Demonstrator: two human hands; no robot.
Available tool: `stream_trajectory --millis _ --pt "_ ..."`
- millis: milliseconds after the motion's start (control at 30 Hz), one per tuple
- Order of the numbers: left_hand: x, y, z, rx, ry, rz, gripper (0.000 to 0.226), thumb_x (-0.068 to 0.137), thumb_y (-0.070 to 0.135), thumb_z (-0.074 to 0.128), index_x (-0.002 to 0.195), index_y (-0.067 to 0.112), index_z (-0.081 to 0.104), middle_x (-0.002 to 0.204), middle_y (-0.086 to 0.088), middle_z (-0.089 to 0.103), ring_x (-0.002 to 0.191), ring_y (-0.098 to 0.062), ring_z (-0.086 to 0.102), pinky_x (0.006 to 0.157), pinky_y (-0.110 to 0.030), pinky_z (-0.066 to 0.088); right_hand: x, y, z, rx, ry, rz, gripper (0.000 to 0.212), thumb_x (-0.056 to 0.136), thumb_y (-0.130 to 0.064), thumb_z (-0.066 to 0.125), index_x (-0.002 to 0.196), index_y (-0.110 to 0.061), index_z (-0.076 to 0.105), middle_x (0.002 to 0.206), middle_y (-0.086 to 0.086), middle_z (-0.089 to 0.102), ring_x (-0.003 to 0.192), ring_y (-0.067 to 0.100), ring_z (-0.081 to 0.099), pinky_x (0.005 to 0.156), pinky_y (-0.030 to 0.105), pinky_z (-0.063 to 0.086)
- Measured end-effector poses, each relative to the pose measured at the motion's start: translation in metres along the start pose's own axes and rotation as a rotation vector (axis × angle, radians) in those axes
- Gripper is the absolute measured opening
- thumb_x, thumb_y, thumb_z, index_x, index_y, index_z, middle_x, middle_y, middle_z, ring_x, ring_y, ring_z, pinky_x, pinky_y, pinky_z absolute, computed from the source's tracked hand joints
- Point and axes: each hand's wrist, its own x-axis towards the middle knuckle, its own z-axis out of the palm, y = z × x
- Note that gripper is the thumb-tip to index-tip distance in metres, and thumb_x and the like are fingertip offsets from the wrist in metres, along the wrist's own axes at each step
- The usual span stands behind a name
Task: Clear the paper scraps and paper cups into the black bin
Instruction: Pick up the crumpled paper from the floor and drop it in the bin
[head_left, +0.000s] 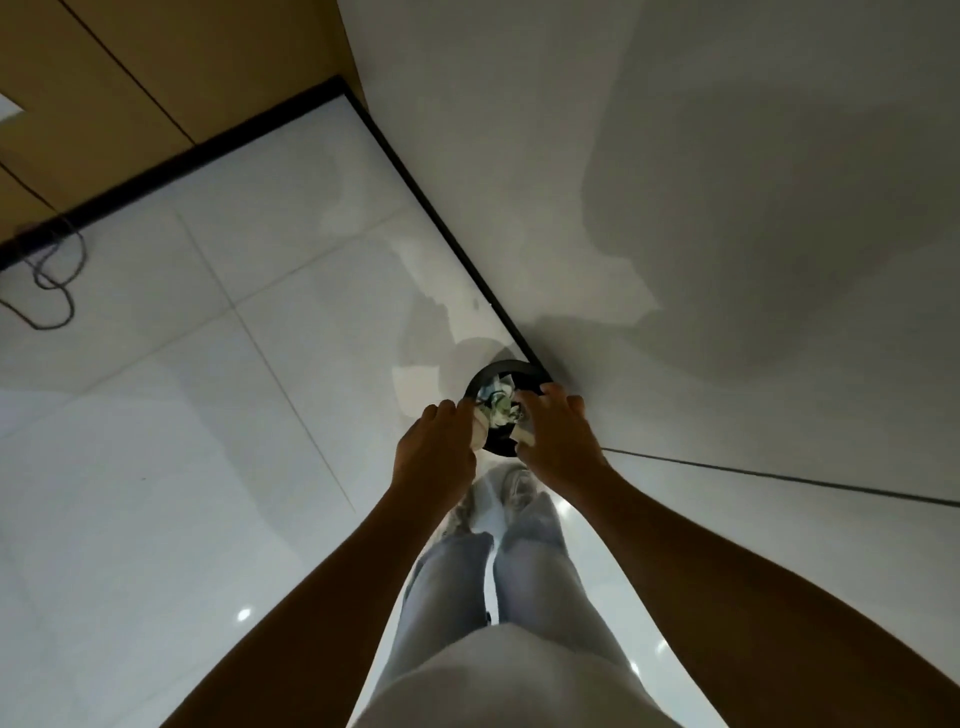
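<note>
A round black bin (506, 368) stands on the floor against the white wall, straight below me. Crumpled paper scraps (498, 402) with green print fill its mouth. My left hand (439, 449) is at the bin's left side, fingers curled round a pale piece of paper (480, 423). My right hand (553, 436) is at the bin's right side, fingers bent over the rim, with a pale scrap (524, 431) under its thumb side. Whether any paper cup is in the bin is hidden by the hands.
The floor is glossy white tile (208, 415). A black skirting (441, 223) runs along the wall behind the bin. A grey cable (52, 280) lies looped at the far left near wooden cabinets (130, 67). My legs and shoes (514, 488) stand just before the bin.
</note>
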Motion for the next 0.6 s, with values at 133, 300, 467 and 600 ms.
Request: stream_trajectory --millis 133,300,467,600 --pt "0.04 -0.015 0.039 -0.006 -0.022 -0.03 0.049 0.089 0.02 0.059 0.134 0.017 0.04 0.12 -0.001 0.057 0.108 -0.017 0.053 0.082 -0.024 0.046 0.06 0.024 0.037 0.007 -0.08 0.032 0.065 0.089 -0.026 0.064 0.145 -0.026 0.031 0.156 0.006 0.023 0.142 0.032 0.024 0.115 0.04 0.027" --pt "0.078 -0.023 0.084 -0.027 -0.047 -0.031 0.048 0.087 0.02 0.061 0.13 0.016 0.042 0.116 -0.002 0.057 0.104 -0.018 0.054 0.078 -0.027 0.048 0.102 0.059 0.082 0.164 -0.191 0.19 0.083 0.086 -0.018 0.065 0.152 -0.028 0.016 0.161 0.006 0.01 0.145 0.035 0.016 0.114 0.044 0.025" --pt "0.097 -0.01 0.107 -0.007 -0.081 -0.004 0.047 0.088 0.018 0.06 0.131 0.014 0.041 0.118 -0.004 0.056 0.105 -0.021 0.055 0.077 -0.029 0.048 0.102 0.079 0.091 0.204 -0.172 0.182 0.075 0.086 -0.012 0.06 0.151 -0.018 0.022 0.156 0.007 0.023 0.141 0.03 0.028 0.113 0.041 0.033" --pt "0.118 0.01 0.121 -0.009 -0.1 0.022 0.051 0.088 0.019 0.062 0.133 0.013 0.04 0.127 -0.006 0.054 0.115 -0.023 0.054 0.083 -0.032 0.05 0.095 0.086 0.085 0.22 -0.121 0.177 0.069 0.088 -0.013 0.058 0.149 -0.015 0.026 0.153 0.01 0.029 0.137 0.031 0.035 0.11 0.039 0.036"
